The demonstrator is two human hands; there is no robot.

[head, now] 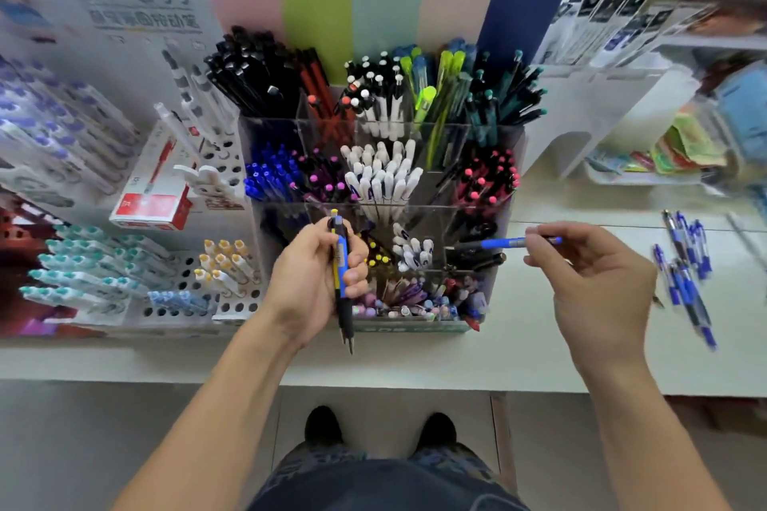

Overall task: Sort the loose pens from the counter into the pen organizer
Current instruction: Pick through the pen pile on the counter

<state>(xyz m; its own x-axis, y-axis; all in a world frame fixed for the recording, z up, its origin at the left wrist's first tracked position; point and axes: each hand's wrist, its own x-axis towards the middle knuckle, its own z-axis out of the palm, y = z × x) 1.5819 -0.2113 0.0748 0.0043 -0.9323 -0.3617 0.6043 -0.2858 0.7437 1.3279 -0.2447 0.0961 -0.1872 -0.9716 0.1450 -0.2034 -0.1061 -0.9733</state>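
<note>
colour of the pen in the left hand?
Blue and yellow barrel, black lower end; pen gripped by the left hand. Head view.

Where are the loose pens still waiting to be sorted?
In the head view, the loose pens lie on the white counter at far right, beyond the right hand, right of the organizer.

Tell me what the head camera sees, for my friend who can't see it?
A person's left hand grips a blue and yellow pen while the right hand pinches a blue pen over a clear pen organizer. More loose blue pens lie on the white counter.
</note>
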